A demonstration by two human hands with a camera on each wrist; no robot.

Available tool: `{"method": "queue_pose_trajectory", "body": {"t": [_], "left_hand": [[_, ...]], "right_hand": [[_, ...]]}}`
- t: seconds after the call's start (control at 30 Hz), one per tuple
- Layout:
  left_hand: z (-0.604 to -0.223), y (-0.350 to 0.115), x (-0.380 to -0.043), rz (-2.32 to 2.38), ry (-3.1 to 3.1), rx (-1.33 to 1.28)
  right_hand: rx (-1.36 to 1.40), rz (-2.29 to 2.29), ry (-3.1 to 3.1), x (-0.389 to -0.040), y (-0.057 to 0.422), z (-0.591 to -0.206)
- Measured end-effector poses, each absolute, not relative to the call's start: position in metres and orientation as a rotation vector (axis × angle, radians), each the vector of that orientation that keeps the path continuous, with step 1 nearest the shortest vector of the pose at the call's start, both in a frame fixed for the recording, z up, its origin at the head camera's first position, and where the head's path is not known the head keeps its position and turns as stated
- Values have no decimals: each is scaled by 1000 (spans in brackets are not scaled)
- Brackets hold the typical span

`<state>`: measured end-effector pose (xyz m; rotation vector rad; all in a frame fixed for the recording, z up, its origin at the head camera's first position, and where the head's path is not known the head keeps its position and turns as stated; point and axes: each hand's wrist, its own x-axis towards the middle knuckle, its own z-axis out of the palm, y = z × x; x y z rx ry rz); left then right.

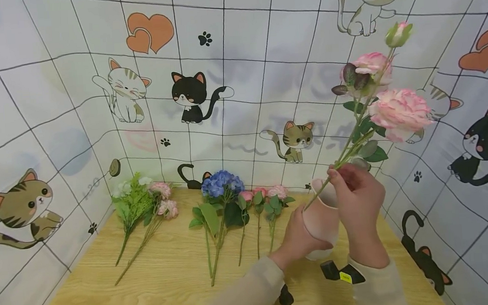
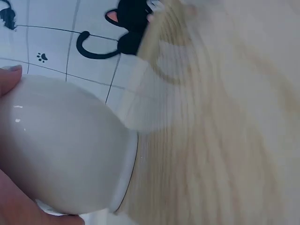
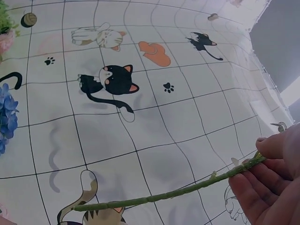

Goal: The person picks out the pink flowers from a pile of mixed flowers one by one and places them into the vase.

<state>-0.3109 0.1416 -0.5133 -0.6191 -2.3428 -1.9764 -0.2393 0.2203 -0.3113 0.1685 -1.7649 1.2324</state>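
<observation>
My left hand (image 1: 296, 239) grips a glossy white vase (image 1: 322, 222) around its side, near the right part of the table. In the left wrist view the rounded vase body (image 2: 65, 140) stands on the wood, with only parts of the fingers showing. Above the vase, my right hand (image 1: 361, 203) pinches the stem of a tall pink artificial flower spray (image 1: 400, 113), which has two full blooms, a bud and leaves. Its green stem (image 3: 154, 198) slants down to a bare cut end. In the head view that end appears beside the vase's mouth, near the left hand.
On the wooden table (image 1: 160, 295) lie white-and-green sprigs (image 1: 133, 198), small pink flowers (image 1: 167, 209), a blue hydrangea (image 1: 222, 184) and several pink roses (image 1: 276, 195). A cat-print cloth (image 1: 244, 95) stands behind and at both sides.
</observation>
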Motion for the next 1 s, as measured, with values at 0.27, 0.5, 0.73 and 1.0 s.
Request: {"method": "queue_pose_trajectory", "body": {"t": [0.27,0.5,0.73,1.0], "left_hand": [[-517,143,-310,-1991,-2334,-570],[-516,144,-309,-1999,-2317,-600],[-517,145,-309,-1985,-2324,-611],[-515,143,-308,-1990,-2326,-613]], "right_hand": [[173,1174,-1730,-239,223,-306],[147,1194,-1676,-242,231,-303],[109,1211,-1640,-240,236,-302],[179,1259,-1536,-234,242,-297]]}}
